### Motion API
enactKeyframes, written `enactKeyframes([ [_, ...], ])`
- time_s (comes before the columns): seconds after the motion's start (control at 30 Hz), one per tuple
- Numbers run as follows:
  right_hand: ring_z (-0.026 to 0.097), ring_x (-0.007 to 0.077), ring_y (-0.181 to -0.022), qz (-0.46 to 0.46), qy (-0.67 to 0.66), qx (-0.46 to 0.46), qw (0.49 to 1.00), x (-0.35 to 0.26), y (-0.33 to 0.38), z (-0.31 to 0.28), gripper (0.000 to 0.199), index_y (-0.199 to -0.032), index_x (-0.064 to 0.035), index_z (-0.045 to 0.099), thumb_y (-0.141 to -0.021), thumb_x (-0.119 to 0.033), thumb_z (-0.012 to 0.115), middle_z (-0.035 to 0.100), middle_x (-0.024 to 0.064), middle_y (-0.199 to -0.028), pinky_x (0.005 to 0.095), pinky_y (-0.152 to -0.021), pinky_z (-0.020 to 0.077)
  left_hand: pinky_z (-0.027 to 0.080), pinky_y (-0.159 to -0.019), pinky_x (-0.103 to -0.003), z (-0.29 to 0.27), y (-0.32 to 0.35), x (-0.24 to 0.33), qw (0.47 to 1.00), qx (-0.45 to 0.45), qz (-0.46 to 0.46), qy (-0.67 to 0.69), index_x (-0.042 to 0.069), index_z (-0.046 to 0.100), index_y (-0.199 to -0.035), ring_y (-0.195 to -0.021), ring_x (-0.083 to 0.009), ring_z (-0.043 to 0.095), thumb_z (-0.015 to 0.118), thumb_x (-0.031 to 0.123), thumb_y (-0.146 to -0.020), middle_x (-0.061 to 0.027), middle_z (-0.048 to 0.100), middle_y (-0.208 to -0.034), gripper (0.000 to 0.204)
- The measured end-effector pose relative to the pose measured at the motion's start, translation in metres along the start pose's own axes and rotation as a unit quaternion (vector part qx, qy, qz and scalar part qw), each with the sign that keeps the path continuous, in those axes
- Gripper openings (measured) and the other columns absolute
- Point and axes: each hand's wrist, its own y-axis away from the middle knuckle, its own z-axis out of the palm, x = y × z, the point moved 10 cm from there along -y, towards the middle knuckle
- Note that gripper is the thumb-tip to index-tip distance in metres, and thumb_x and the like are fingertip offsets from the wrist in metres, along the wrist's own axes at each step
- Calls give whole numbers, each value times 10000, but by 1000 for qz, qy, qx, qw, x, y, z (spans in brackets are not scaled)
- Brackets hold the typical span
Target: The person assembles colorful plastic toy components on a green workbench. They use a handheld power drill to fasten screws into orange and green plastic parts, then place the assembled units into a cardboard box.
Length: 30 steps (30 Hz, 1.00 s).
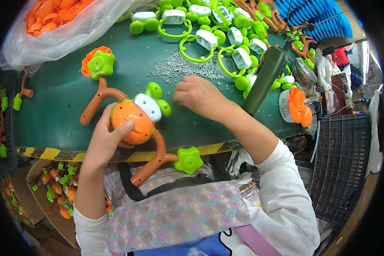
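- Two hands at work: the left hand (108, 138) is wrapped around the orange toy body (131, 121), thumb pressed across its domed face, pinning it at the near table edge.
- The right hand (198, 96), at about two o'clock from the toy, has its fingertips pinched down at the pile of small screws (181, 68); whether a screw sits between them, I cannot tell.
- Brown curved arms (99, 99) stick out of the toy at ten and five o'clock; the lower one ends in a green star knob (189, 160) hanging past the striped table edge (47, 152).
- Risk, to my eye: that overhanging knob could catch the apron, twist the toy and spoil the grip.
- A tiny screw could slip from the pinch and roll off the green table (59, 91).
- At three o'clock of the right hand, the dark green electric screwdriver (265, 79) leans close; a wrist knock could topple it.
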Motion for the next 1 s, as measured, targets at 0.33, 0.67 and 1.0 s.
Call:
enactKeyframes([
  [0.33,639,225,-812,114,-401,87,905,-34,1,-22,92,-961,-33,672,-885,-27,724,640,75,-912,319,-728,522,630,-717,-338,5,0,-8,996,13,-15,83,82,409,-1428,-1094,-222,652,719,409,-903,-118,572,-1240,692],
  [0.67,641,230,-796,175,-360,159,903,-70,-2,-7,150,-954,-45,669,-842,-25,766,626,72,-881,333,-707,521,561,-897,-335,3,-2,-8,996,5,-3,84,49,419,-1416,-1108,-187,603,727,378,-903,-109,568,-1233,682],
  [1.0,599,246,-1057,-30,-177,156,971,-66,-35,-55,505,-1108,-95,644,-658,-154,865,623,48,-1017,400,-898,496,597,-815,-319,5,-4,-6,998,-14,1,66,62,420,-1417,-1085,-169,616,711,363,-914,-98,566,-1232,654],
])
